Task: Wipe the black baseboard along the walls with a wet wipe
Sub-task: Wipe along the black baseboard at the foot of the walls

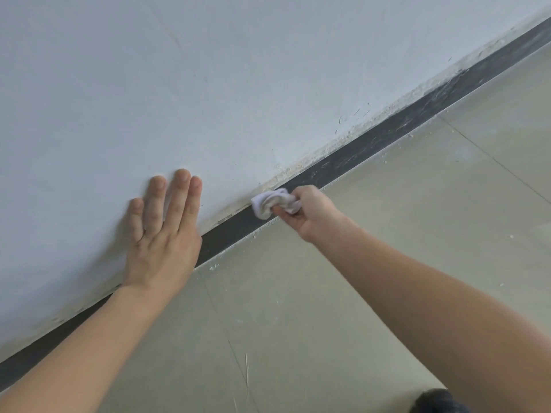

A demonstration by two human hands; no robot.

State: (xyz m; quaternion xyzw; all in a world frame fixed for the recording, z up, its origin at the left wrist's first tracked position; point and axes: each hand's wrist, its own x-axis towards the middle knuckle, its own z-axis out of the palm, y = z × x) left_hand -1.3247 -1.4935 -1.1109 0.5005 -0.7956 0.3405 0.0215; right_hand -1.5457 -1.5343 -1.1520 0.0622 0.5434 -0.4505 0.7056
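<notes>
1. Nearest to me, my two bare forearms reach forward over the pale tiled floor [343, 293], one on each side. A dark rounded shape [439, 401] sits at the bottom edge on the right; I cannot tell what it is.
2. My left hand [162, 234] lies flat against the white wall [179, 84], fingers straight and close together, pointing up the wall. Its grip is fully open and holds nothing. The heel of the hand covers part of the baseboard.
3. My right hand [307, 211] has its grip closed around one crumpled white wet wipe [272, 202], fingers and thumb curled round the bunched cloth. The wipe presses on the baseboard, at its upper edge where it meets the wall.
4. One black baseboard [372, 141] runs diagonally from lower left to upper right, between wall and floor. Beyond the wipe it shows pale dusty streaks, and the wall edge just above it is rough and flaky.
5. White specks dot the floor near the baseboard. No writing or labels can be read.
</notes>
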